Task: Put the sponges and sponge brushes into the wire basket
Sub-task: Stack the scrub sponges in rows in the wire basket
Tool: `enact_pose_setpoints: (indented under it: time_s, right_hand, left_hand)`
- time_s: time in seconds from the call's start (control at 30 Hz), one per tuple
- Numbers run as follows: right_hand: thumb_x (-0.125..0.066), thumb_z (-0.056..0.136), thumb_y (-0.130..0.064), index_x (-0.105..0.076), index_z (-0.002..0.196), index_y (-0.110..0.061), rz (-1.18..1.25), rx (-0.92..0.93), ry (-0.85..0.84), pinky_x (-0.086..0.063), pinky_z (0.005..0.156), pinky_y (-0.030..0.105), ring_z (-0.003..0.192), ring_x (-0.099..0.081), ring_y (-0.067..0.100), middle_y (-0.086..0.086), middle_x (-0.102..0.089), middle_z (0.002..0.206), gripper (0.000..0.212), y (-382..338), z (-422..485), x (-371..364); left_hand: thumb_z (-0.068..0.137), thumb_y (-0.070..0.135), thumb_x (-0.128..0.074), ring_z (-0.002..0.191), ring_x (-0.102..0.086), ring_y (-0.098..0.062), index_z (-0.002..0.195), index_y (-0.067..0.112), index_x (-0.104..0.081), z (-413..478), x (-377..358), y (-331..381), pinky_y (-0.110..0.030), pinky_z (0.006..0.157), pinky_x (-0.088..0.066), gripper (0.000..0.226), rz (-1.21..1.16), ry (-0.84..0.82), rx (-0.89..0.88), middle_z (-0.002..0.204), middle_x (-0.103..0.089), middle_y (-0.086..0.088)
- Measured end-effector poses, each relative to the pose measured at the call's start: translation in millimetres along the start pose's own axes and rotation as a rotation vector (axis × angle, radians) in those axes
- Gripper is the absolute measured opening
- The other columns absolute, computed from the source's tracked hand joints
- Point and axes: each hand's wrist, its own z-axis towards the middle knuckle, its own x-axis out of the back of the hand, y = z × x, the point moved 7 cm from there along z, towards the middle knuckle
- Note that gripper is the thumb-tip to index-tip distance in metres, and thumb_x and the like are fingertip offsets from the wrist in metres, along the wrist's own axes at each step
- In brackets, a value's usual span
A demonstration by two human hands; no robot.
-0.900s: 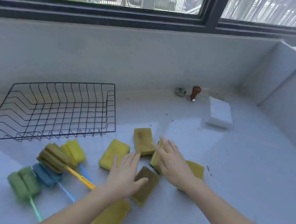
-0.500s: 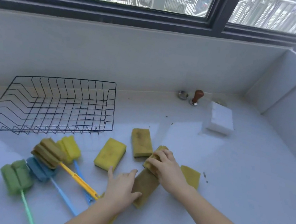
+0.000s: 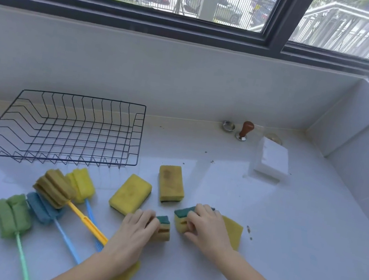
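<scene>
An empty black wire basket sits at the back left of the white counter. My left hand grips a yellow sponge with a green scouring side, tipped on its edge. My right hand grips a similar yellow-green sponge, also on edge. Two yellow sponges lie flat behind my hands. Another flat yellow sponge lies under my right hand, and one under my left forearm. Several sponge brushes lie at the left: green, blue, olive with orange handle, yellow.
A white block sponge lies at the back right. A brown-knobbed tamper and a small metal ring stand by the back wall. Walls close the counter at the back and right. Crumbs dot the surface.
Both hands closed on the sponges they were resting on and tipped them up on edge, showing the green scouring sides. The camera view shifted slightly.
</scene>
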Motion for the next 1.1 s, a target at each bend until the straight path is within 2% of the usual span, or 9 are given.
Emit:
enact_pose_setpoints:
  time_s: [0.1, 0.23, 0.37, 0.5, 0.63, 0.73, 0.87, 1.0, 1.1]
  right_hand:
    - [-0.062, 0.078, -0.042, -0.040, 0.072, -0.024, 0.014, 0.006, -0.041, -0.025, 0.067, 0.029, 0.081, -0.044, 0.019, -0.005, -0.046, 0.083, 0.029, 1.3, -5.3, -0.5]
    - [-0.057, 0.079, -0.034, -0.037, 0.071, -0.024, 0.033, 0.011, -0.100, -0.021, 0.056, 0.028, 0.072, -0.036, 0.013, -0.009, -0.041, 0.076, 0.024, -0.2, -10.6, 0.8]
    - [-0.052, 0.077, -0.023, -0.032, 0.078, -0.024, 0.068, -0.023, -0.149, -0.026, 0.055, 0.031, 0.069, -0.040, 0.016, -0.008, -0.043, 0.073, 0.020, -2.3, -9.8, 1.8]
    - [-0.053, 0.080, -0.024, -0.036, 0.110, -0.023, 0.010, -0.035, -0.232, -0.033, 0.056, 0.031, 0.073, -0.051, 0.021, -0.005, -0.051, 0.080, 0.034, -2.8, -9.9, -0.1]
    - [-0.051, 0.080, -0.014, -0.042, 0.119, -0.022, -0.051, -0.026, -0.252, -0.034, 0.065, 0.033, 0.099, -0.055, 0.026, 0.004, -0.059, 0.108, 0.041, -5.4, -1.3, 5.0]
    - [-0.052, 0.078, -0.009, -0.044, 0.115, -0.022, -0.156, 0.053, -0.223, -0.033, 0.080, 0.035, 0.114, -0.040, 0.025, 0.004, -0.045, 0.124, 0.040, -11.0, 4.2, 7.0]
    - [-0.056, 0.076, -0.007, -0.039, 0.109, -0.019, -0.164, 0.113, -0.284, -0.023, 0.109, 0.048, 0.137, -0.019, 0.024, 0.003, -0.025, 0.148, 0.040, -9.6, 6.8, -3.0]
    - [-0.063, 0.072, -0.017, -0.039, 0.106, -0.024, -0.078, 0.114, -0.356, -0.033, 0.082, 0.035, 0.123, -0.033, 0.021, -0.004, -0.046, 0.126, 0.042, -7.9, 12.5, -4.2]
    - [-0.066, 0.071, -0.028, -0.042, 0.105, -0.029, 0.005, 0.106, -0.338, -0.033, 0.074, 0.031, 0.113, -0.038, 0.016, -0.009, -0.050, 0.116, 0.042, -10.7, 17.3, 3.5]
  left_hand:
    - [0.048, 0.016, -0.064, 0.086, -0.037, -0.013, 0.080, 0.027, -0.044, -13.5, -8.6, 2.4, -0.029, 0.073, -0.028, 0.039, -0.033, -0.084, -0.062, 0.098, -0.048, 0.007]
    - [0.078, 0.032, -0.046, 0.096, -0.039, -0.014, 0.085, 0.028, -0.039, -16.9, -14.1, -0.6, -0.025, 0.077, -0.026, 0.010, -0.165, -0.174, -0.033, 0.104, -0.048, 0.007]
    - [0.078, 0.027, -0.052, 0.094, -0.044, -0.016, 0.099, 0.028, -0.041, -9.3, -12.7, -9.1, -0.025, 0.075, -0.034, 0.023, -0.269, -0.167, 0.080, 0.105, -0.044, 0.009]
    - [0.075, 0.022, -0.054, 0.110, -0.044, -0.017, 0.111, 0.026, -0.042, -13.1, -20.4, -12.7, -0.026, 0.085, -0.037, 0.038, -0.246, -0.172, 0.106, 0.126, -0.038, 0.006]
    - [0.071, 0.011, -0.050, 0.122, -0.034, -0.022, 0.108, 0.025, -0.040, -18.0, -24.8, -10.9, -0.030, 0.095, -0.032, 0.041, -0.185, -0.216, 0.127, 0.139, -0.032, 0.003]
    - [0.070, 0.006, -0.048, 0.126, -0.029, -0.021, 0.109, 0.025, -0.040, -22.3, -24.8, -12.5, -0.032, 0.097, -0.029, 0.044, -0.166, -0.207, 0.165, 0.143, -0.031, 0.008]
    - [0.066, 0.003, -0.047, 0.120, -0.030, -0.018, 0.104, 0.025, -0.041, -20.2, -19.1, -11.6, -0.029, 0.093, -0.026, 0.044, -0.178, -0.166, 0.196, 0.129, -0.042, 0.015]
    - [0.063, 0.007, -0.049, 0.119, -0.033, -0.015, 0.099, 0.027, -0.044, -21.2, -12.1, -13.7, -0.028, 0.101, -0.014, 0.041, -0.195, -0.114, 0.209, 0.119, -0.048, 0.015]
    - [0.063, 0.010, -0.050, 0.119, -0.035, -0.011, 0.097, 0.030, -0.044, -23.6, -3.6, -21.5, -0.025, 0.104, -0.002, 0.040, -0.220, -0.059, 0.230, 0.117, -0.049, 0.016]
